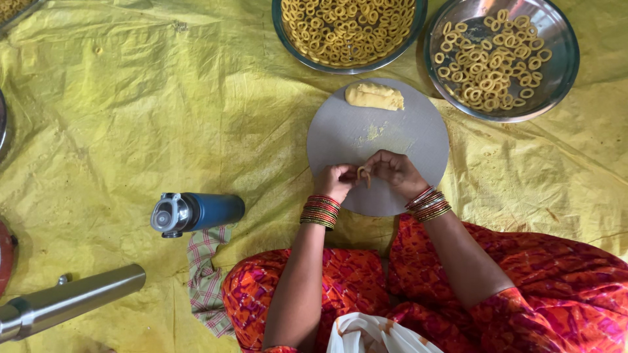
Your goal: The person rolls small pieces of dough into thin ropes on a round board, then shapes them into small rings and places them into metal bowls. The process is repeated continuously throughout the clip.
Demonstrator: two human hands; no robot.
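My left hand [335, 180] and my right hand [395, 171] meet over the near part of a round grey board [418, 131]. Together they pinch a small curved strip of yellow dough [363, 175] bent into a ring shape. A lump of yellow dough [374, 96] lies at the board's far edge, with a few crumbs near the middle. Both wrists carry stacks of red and gold bangles. Beyond the board stand two round metal plates with several dough rings: a full plate [409, 46] and a partly filled plate [562, 59].
Everything rests on a crumpled yellow sheet [131, 98]. A blue bottle with a grey cap [196, 212] lies on its side at my left, by a checked cloth [206, 274]. A steel cylinder [65, 302] lies at bottom left. My orange-patterned lap fills the bottom.
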